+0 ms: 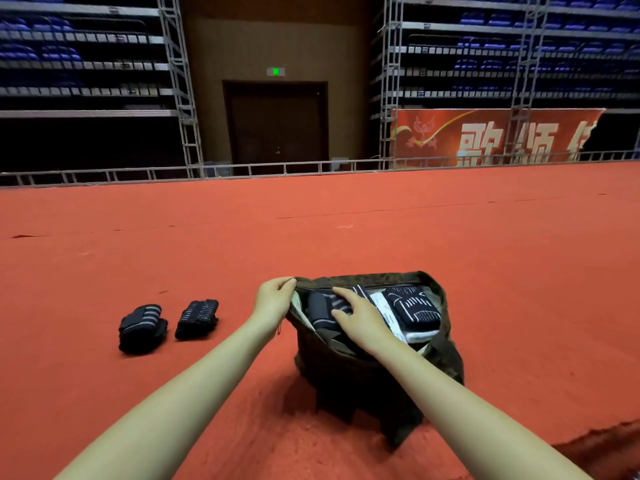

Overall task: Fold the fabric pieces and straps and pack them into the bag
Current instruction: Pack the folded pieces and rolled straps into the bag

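I see the dark bag standing open on the red carpet. My left hand pinches the bag's far-left rim, fingers curled together on the fabric. My right hand lies inside the mouth, fingers spread flat on a rolled striped strap. A dark patterned bundle sits at the bag's right side on something white. Left of the bag, apart from it, two folded dark pieces lie side by side on the carpet
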The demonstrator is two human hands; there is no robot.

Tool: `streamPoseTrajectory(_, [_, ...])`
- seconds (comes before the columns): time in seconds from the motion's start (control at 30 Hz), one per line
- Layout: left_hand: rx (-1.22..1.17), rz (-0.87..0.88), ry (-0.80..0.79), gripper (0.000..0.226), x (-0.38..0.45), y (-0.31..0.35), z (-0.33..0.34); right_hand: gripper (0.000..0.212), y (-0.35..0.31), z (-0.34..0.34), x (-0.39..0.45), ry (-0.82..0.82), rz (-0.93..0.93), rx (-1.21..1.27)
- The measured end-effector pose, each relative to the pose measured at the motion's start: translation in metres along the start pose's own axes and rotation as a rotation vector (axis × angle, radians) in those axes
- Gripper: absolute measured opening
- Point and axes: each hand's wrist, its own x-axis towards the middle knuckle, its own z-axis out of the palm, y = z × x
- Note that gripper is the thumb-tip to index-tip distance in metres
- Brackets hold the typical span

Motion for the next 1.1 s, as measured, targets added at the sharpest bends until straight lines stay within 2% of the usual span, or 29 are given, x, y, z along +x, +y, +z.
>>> streamPoseTrajectory(0.1, [0.047, 0.069, 0.014, 0.024, 0.003, 0.011, 0.001, 0.039, 0.0, 0.008, 0.005, 0.074, -0.022, 0.013])
streamPoseTrajectory(0.2, [-0.027, -0.012, 0.053, 0.024, 0.008, 0.003, 0.001, 0.034, 0.001, 0.018, 0.003, 0.138, -0.049, -0.027])
streamPoseTrajectory(0.23, [-0.044, -0.042, 0.052, 0.025, 0.009, 0.002, 0.0, 0.037, 0.002, 0.021, 0.001, 0.179, -0.099, -0.099])
streamPoseTrajectory(0.3, [-0.053, -0.076, 0.033, 0.024, 0.01, -0.002, -0.003, 0.057, 0.004, 0.025, -0.004, 0.226, -0.172, -0.229])
streamPoseTrajectory(0.37, [-0.044, -0.072, 0.009, 0.023, 0.011, -0.003, -0.006, 0.073, 0.009, 0.026, -0.003, 0.219, -0.191, -0.279])
streamPoseTrajectory(0.5, [-0.03, -0.051, -0.03, 0.023, 0.014, 0.0, -0.008, 0.078, 0.008, 0.031, 0.006, 0.194, -0.121, -0.297])
streamPoseTrajectory(0.53, [-0.028, -0.063, -0.04, 0.022, 0.014, 0.001, -0.009, 0.075, 0.005, 0.032, 0.008, 0.175, -0.095, -0.291])
streamPoseTrajectory(0.6, [-0.023, -0.111, -0.067, 0.02, 0.013, 0.003, -0.013, 0.054, -0.004, 0.028, 0.01, 0.111, -0.032, -0.233])
streamPoseTrajectory(0.7, [-0.06, -0.199, -0.12, 0.018, 0.012, 0.0, -0.025, 0.035, -0.007, 0.013, 0.006, 0.105, 0.002, -0.005])
streamPoseTrajectory(0.8, [-0.013, -0.219, -0.151, 0.02, 0.015, -0.004, -0.048, 0.034, -0.01, -0.002, -0.008, 0.163, -0.002, 0.094])
streamPoseTrajectory(0.93, [0.133, -0.179, -0.118, 0.026, 0.02, -0.015, -0.086, 0.036, -0.037, -0.011, -0.012, 0.218, -0.085, 0.041])
streamPoseTrajectory(1.1, [0.185, -0.177, -0.011, 0.024, 0.03, -0.038, -0.141, 0.033, -0.11, 0.015, 0.001, 0.112, -0.268, 0.062])
